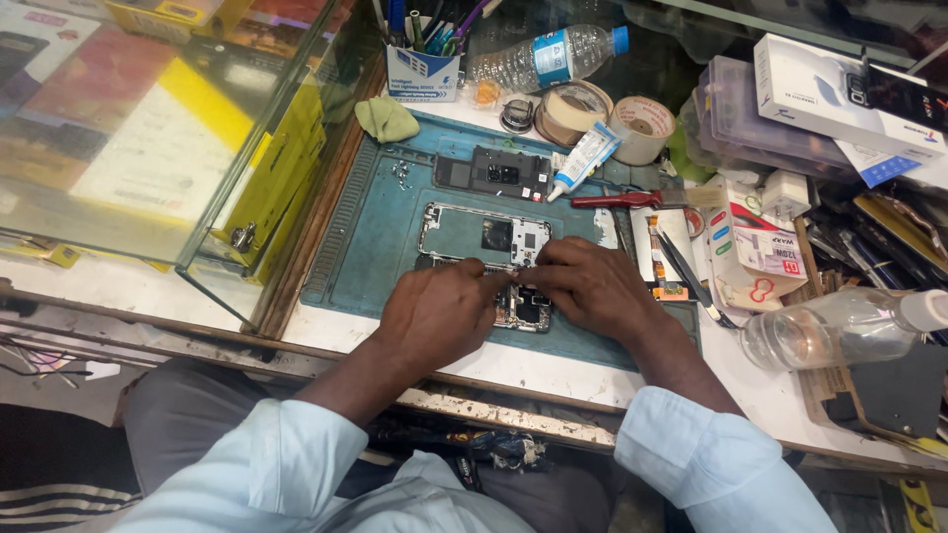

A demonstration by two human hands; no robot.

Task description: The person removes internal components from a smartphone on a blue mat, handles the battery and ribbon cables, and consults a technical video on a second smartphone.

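Both hands work the opened phone (pixel 521 308) on the blue repair mat (pixel 370 237). Left hand (pixel 434 316) and right hand (pixel 591 286) have fingertips pinched narrow, meeting over the board; what they grip is hidden. Judgement: steady wrists on mat, light pressure, lift the part straight off the board.

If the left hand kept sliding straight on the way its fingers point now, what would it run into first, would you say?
The left hand points right and slightly away, over the opened phone. It would most likely meet the right hand first, since their fingertips nearly touch already above the phone, though depth is hard to judge.
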